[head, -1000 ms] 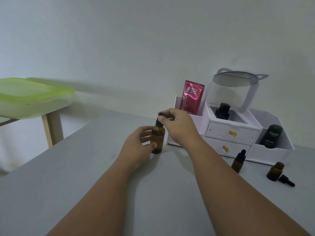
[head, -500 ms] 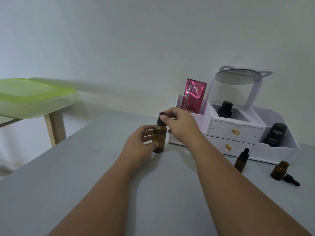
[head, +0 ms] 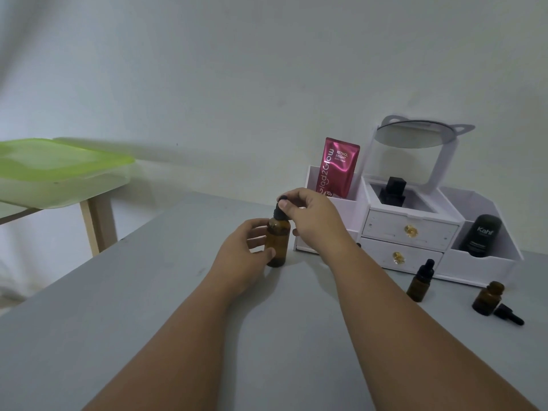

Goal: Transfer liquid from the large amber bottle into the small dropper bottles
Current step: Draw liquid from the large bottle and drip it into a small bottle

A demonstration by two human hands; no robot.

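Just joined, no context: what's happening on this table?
A person steadies the large amber bottle with the left hand while the right hand pinches its black dropper cap, which sits on the neck. To the right, one small dropper bottle is capped; another stands open, its dropper lying beside it.

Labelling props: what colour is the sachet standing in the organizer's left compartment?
Magenta-pink sachet with white lettering, clearest in the head view.

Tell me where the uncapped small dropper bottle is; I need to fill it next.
In the head view, the uncapped small bottle stands on the grey table at far right, before the white organizer, its loose dropper cap lying beside it.
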